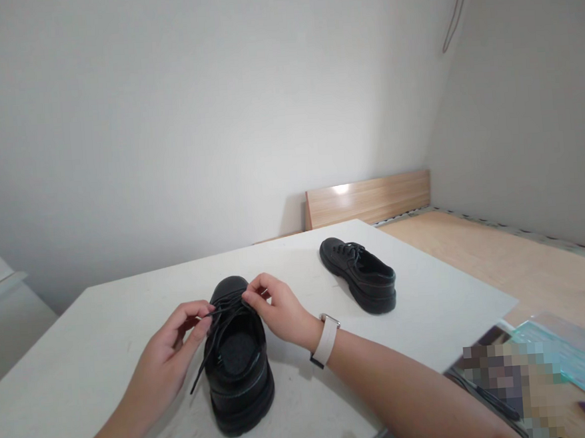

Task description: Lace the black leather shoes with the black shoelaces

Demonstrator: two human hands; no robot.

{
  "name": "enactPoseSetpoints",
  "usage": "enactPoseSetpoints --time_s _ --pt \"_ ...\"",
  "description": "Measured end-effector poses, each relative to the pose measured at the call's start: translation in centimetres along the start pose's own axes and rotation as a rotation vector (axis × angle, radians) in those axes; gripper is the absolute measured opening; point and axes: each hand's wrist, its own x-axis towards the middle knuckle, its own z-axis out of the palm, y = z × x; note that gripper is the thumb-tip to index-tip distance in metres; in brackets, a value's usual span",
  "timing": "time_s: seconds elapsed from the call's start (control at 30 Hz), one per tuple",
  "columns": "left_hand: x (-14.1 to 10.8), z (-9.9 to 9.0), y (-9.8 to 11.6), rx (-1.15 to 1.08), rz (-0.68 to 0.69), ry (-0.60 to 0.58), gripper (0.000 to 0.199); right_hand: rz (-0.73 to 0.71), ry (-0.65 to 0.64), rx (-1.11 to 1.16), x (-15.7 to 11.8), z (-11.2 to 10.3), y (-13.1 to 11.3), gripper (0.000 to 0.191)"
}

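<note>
A black lace-up shoe [242, 396] stands on the white table [143, 309], its toe pointing away and its heel toward me. At the left side of its laces [227, 310], my left hand [178, 340] pinches a black lace between thumb and forefinger; a loose lace end hangs down over the shoe's left side. My right hand [281, 310], with a light-banded watch [326, 342] on the wrist, is closed on the lace at the right side. A second black shoe [359, 274] with tied laces sits farther back on the right, untouched.
Right of the table lies a light wooden surface [455, 248] with a wooden board [371, 199] upright behind it. Clear and teal plastic packets [573, 359] lie at the lower right, beside a blurred-out patch. A white piece of furniture [9, 325] stands at the left.
</note>
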Motion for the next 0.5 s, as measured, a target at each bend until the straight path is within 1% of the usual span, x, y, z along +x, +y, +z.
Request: enactPoseSetpoints --time_s 0.1,0.17,0.27,0.37,0.43,0.5 --pt "-0.13 -0.14 0.05 -0.007 -0.012 0.012 0.029 -0.014 0.003 0.004 -0.23 0.19 0.01 0.014" --pt "-0.22 -0.19 0.2 0.0 -0.011 0.044 0.028 -0.025 0.013 0.044 -0.22 0.27 0.16 0.015" --pt "-0.25 -0.14 0.42 -0.019 -0.003 0.123 0.028 -0.045 0.071 0.189 0.15 0.33 0.67 0.013" --pt "-0.18 0.0 0.41 -0.086 -0.024 0.138 0.032 -0.07 0.111 0.302 0.54 0.15 0.94 0.011" --pt "-0.14 0.04 0.25 -0.151 -0.056 0.127 0.034 -0.091 0.077 0.313 0.54 -0.12 0.69 0.014" --pt "-0.12 -0.03 0.01 -0.22 -0.089 0.125 0.037 -0.118 0.009 0.285 0.37 -0.37 0.25 0.019"
